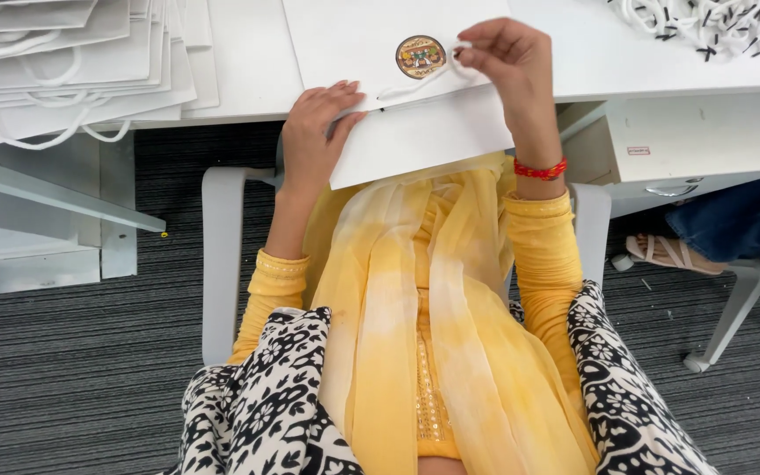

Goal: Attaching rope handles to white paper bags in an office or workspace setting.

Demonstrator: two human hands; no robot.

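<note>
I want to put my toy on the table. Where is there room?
Bare desk shows between the stacked bags and the flat white bag under both hands, and right of it, before the cord pile. The left corner is crowded.

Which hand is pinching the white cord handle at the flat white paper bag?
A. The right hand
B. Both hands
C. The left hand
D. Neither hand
A: the right hand pinches the white cord beside the round sticker, while the left hand lies flat on the white paper bag.

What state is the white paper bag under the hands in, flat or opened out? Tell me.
Flat. The white paper bag lies collapsed across the desk edge, left hand pressing it, right hand pinching its cord handle.
</note>
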